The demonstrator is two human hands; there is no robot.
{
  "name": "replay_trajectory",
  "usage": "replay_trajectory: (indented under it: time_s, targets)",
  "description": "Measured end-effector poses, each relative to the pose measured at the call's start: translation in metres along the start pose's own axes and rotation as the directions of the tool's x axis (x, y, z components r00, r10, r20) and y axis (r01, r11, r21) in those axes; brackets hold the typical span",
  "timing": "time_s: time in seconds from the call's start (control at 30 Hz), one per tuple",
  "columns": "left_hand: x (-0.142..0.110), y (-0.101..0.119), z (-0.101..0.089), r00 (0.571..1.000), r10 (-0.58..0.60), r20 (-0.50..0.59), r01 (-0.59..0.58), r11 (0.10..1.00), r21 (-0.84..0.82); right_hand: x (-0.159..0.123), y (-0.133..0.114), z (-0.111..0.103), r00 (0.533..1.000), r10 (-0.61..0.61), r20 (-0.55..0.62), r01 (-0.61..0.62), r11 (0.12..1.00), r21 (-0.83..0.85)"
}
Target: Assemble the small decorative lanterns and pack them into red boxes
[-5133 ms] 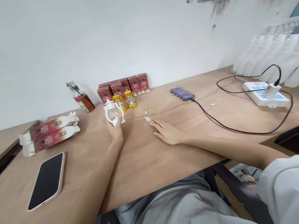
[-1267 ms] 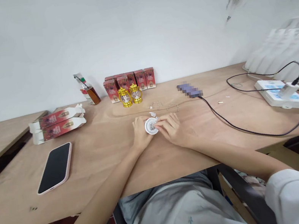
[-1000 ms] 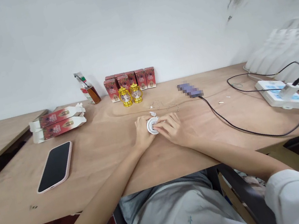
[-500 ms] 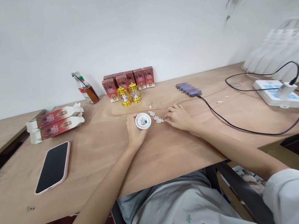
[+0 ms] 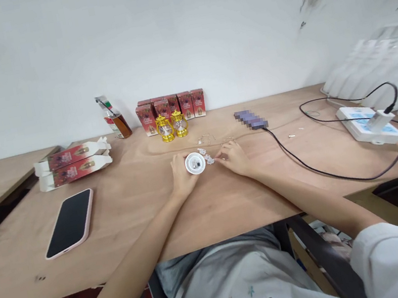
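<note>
My left hand (image 5: 182,175) is closed around a round white cup-like part (image 5: 194,164), its open face turned up. Small metallic and dark pieces show inside it. To its right lie several small whitish translucent pieces (image 5: 206,156) on the table. My right hand (image 5: 234,158) rests beside them with thumb and forefinger pinched together at their right edge; whatever is between the fingertips is too small to make out. Behind the hands stand two gold miniature lanterns (image 5: 165,129) with clear globes.
Red printed boxes (image 5: 185,105) stand behind the lanterns, near a bottle of amber liquid (image 5: 117,122). Flattened boxes (image 5: 74,166) and a phone (image 5: 69,223) lie left. At right are a pixelated purple device (image 5: 251,119), a black cable (image 5: 302,166), a power strip (image 5: 368,125) and white plastic parts (image 5: 380,65).
My left hand has shifted slightly right with the white part, bringing it closer to the small pieces. My right hand has moved a little left, its fingers still pinched.
</note>
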State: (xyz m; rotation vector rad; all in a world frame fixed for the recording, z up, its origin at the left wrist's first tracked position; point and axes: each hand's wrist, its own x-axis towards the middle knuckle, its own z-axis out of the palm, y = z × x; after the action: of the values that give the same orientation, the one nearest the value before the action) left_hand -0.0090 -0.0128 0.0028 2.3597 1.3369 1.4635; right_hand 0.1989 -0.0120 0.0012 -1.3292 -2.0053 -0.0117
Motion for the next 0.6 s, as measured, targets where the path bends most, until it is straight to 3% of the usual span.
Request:
replay_trajectory:
  time_s: [0.07, 0.13, 0.2, 0.37, 0.6]
  targets:
    - [0.000, 0.000, 0.000, 1.000, 0.016, 0.015, -0.016, 1.000, 0.015, -0.002, -0.009, -0.003, 0.983, -0.027, -0.181, 0.049, 0.992, 0.116]
    - [-0.001, 0.001, 0.000, 0.998, 0.043, 0.046, -0.045, 0.999, 0.029, -0.005, -0.025, -0.009, 0.938, -0.050, -0.343, 0.128, 0.970, 0.208]
    - [-0.002, 0.003, 0.000, 0.994, 0.081, 0.079, -0.084, 0.996, 0.037, -0.009, -0.041, -0.014, 0.905, -0.111, -0.410, 0.222, 0.947, 0.232]
    - [-0.004, 0.008, 0.001, 0.980, 0.143, 0.137, -0.150, 0.988, 0.038, -0.016, -0.061, -0.016, 0.887, -0.289, -0.360, 0.355, 0.925, 0.133]
    - [-0.005, 0.007, 0.004, 0.978, 0.175, 0.113, -0.178, 0.984, 0.019, -0.020, -0.059, -0.012, 0.896, -0.336, -0.291, 0.354, 0.935, 0.010]
